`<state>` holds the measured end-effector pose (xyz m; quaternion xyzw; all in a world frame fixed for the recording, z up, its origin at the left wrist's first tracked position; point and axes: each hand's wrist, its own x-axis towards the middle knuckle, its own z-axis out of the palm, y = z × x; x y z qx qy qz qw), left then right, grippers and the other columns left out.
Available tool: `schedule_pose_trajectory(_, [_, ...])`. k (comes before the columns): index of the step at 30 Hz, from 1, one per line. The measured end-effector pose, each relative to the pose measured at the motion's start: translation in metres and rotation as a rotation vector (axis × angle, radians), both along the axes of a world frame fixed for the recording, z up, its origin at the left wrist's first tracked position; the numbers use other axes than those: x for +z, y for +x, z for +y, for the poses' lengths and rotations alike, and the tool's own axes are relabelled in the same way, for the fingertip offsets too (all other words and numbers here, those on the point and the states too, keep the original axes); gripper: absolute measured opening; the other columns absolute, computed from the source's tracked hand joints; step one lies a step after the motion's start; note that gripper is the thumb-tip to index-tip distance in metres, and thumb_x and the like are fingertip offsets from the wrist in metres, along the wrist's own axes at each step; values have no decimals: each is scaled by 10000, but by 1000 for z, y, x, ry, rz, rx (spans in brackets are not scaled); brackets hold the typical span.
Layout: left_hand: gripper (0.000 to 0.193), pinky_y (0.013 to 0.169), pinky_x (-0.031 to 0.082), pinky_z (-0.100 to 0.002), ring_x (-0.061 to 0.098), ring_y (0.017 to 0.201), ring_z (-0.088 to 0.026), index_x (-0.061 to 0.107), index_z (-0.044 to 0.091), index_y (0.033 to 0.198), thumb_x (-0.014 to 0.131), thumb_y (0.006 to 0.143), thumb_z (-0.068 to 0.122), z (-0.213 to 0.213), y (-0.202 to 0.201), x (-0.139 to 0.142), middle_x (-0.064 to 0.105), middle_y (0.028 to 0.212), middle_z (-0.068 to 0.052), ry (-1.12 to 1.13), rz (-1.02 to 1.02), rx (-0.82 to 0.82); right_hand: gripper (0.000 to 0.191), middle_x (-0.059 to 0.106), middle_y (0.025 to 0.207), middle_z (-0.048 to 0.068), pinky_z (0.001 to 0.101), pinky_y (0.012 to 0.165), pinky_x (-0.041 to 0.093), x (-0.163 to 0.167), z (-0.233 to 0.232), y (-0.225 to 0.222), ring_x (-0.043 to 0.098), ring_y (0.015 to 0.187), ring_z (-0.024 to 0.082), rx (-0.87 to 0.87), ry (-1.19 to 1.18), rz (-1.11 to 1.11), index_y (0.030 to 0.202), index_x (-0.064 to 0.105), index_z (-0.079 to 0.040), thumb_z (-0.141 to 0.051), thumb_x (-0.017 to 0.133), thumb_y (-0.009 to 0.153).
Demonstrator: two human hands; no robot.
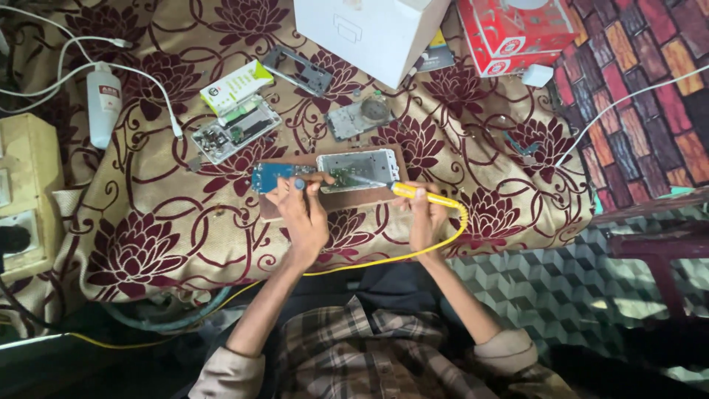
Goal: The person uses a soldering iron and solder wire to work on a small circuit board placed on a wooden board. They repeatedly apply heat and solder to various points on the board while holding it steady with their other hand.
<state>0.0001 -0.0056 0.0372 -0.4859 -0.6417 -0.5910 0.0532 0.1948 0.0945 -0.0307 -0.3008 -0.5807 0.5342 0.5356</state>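
A brown wooden board [347, 199] lies on a floral cloth [148, 244]. On it rest an opened phone frame with its circuit board [358, 168] and a small blue circuit board [269, 176]. My left hand [301, 214] presses its fingers on the blue board's right end. My right hand [425, 218] grips a yellow soldering iron [421, 195], whose thin tip points left onto the phone's circuit board. Its yellow cord [384, 258] loops back toward my lap.
Further back lie a disassembled phone part [236, 131], a green and white packet [236, 85], a dark frame [299, 70], a grey part with a round piece [362, 116], a white box [369, 29], a red box [517, 33], a white bottle [103, 103] and white cables [148, 81].
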Motion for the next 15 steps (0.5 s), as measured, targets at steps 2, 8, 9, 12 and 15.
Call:
schedule_pose_trajectory(2, [152,971,281,-447,526,995,-260,585,62,996,451,1063,83,-1,0,1,728,992,-29,30,31,2,282,701,959,148,285,776,502,-7,0,-3,590,795,124,-6,44,7,1159,589,47,-181,427,1132])
schedule_pose_trajectory(8, [196,963,278,-445,512,973,-251,632,74,983,465,1080,111,-2,-1,0,720,976,-28,-26,-16,28,270,704,976,151,287,779,511,-12,-3,1,594,796,125,-14,87,1,1162,583,44,-166,417,1129])
schedule_pose_trajectory(9, [200,962,278,-443,509,974,-248,638,77,985,468,1084,118,-2,-1,-1,716,973,-29,-33,-27,30,266,703,972,149,286,780,515,-12,-4,2,597,795,123,-3,91,-19,1161,586,42,-163,419,1132])
schedule_pose_trajectory(12, [204,961,267,-444,496,979,-244,634,85,976,461,1078,117,-3,-1,-4,700,964,-31,-36,-3,25,224,694,1001,157,279,784,513,-12,-7,4,617,825,131,-7,136,-33,1173,571,41,-147,464,1118])
schedule_pose_trajectory(15, [191,923,260,-434,477,943,-235,639,85,975,475,1066,123,-4,-1,-6,730,972,-15,-57,0,27,210,719,991,151,262,773,514,-11,-10,7,627,818,122,-26,164,-64,1161,566,30,-156,484,1110])
